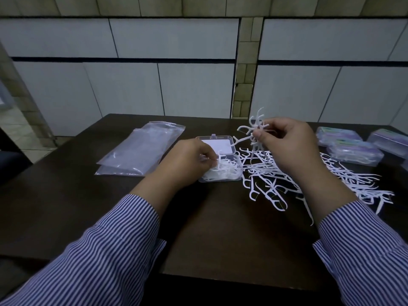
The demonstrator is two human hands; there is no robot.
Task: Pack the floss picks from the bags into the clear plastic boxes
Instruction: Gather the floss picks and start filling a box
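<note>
White floss picks [256,133] pinched in right hand [287,146]; left hand [187,162] pressing picks into box [220,164].

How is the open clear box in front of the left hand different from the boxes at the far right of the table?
The open clear box has its lid up and loose picks inside; the boxes at the far right are closed and show purple inside. The open one sits alone; those are grouped together. All are clear plastic.

Matt dark wood table [220,228]; glossy clear plastic bags [141,149], box [217,142]; white plastic floss picks [265,173].
</note>
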